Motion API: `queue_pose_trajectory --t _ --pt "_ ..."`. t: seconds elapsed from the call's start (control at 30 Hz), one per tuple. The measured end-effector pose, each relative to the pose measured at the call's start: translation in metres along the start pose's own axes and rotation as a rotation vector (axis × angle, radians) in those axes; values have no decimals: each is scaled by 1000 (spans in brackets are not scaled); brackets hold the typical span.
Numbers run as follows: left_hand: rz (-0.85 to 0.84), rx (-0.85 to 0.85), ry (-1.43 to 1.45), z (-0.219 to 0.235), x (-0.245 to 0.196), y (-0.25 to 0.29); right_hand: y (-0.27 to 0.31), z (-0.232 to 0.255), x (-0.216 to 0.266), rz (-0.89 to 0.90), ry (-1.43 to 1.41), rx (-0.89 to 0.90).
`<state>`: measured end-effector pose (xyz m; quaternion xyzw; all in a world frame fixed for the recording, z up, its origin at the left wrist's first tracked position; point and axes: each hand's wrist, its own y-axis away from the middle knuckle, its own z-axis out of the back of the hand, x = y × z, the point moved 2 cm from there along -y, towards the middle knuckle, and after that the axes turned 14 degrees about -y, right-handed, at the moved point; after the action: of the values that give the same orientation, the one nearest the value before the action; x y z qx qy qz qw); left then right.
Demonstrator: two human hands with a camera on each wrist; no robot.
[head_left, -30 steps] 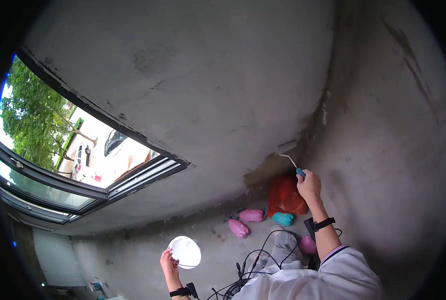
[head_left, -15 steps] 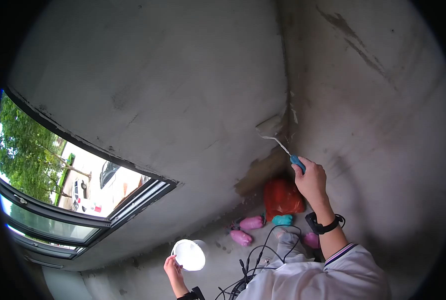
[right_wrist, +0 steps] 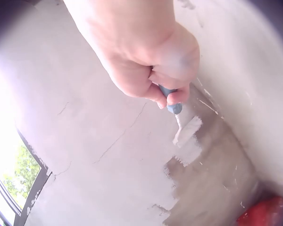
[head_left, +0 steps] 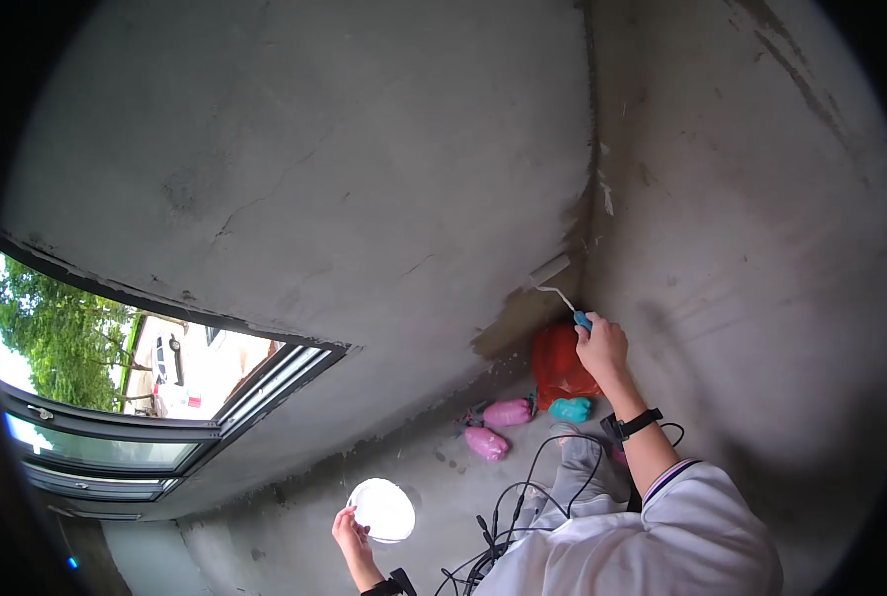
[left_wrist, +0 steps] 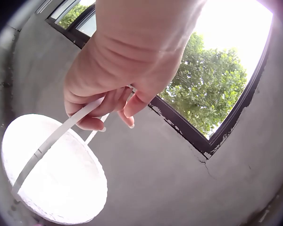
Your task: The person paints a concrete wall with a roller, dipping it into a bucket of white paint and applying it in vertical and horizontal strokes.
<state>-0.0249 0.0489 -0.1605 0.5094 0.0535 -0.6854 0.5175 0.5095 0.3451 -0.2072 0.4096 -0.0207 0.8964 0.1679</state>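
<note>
My right hand (head_left: pixel 602 348) grips the blue handle (head_left: pixel 583 321) of a small paint roller (head_left: pixel 550 270), whose head lies against the grey wall beside the corner. In the right wrist view the roller (right_wrist: pixel 188 131) sits at the edge of a darker brown patch (right_wrist: pixel 203 183), with my right hand (right_wrist: pixel 151 56) curled round the handle. My left hand (head_left: pixel 352 536) holds a white bucket (head_left: pixel 383 511) by its handle. The left wrist view shows the strap handle (left_wrist: pixel 47 143) running through the curled fingers of my left hand (left_wrist: pixel 118 75), the bucket (left_wrist: pixel 61 174) hanging below.
On the floor near the corner lie a red bag (head_left: pixel 561 363), a teal bottle-like item (head_left: pixel 570 409) and pink ones (head_left: pixel 508 412). Black cables (head_left: pixel 493 526) hang in front of my body. A dark-framed window (head_left: pixel 215 429) is at the left, with trees outside.
The roller went up the wall beside the corner, then came back down a little. My left hand still holds the bucket. The head view has shifted.
</note>
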Motion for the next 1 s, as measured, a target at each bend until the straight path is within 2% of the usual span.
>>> queue_pose_trajectory --t 0.23,0.3,0.43,0.57,0.77,1.0 --pt "25 -3 36 6 4 2 22 78 53 35 -69 -88" --pt "6 15 43 6 4 0 28 107 78 161 25 -136" --pt "-36 20 13 3 3 -2 32 150 128 197 111 -151" --pt "-57 19 27 4 5 -4 12 135 128 190 113 -152" --pt "-18 -11 23 6 10 1 -34 55 51 13 105 -34" --pt "9 -14 34 3 19 8 -60 38 43 -9 165 67"
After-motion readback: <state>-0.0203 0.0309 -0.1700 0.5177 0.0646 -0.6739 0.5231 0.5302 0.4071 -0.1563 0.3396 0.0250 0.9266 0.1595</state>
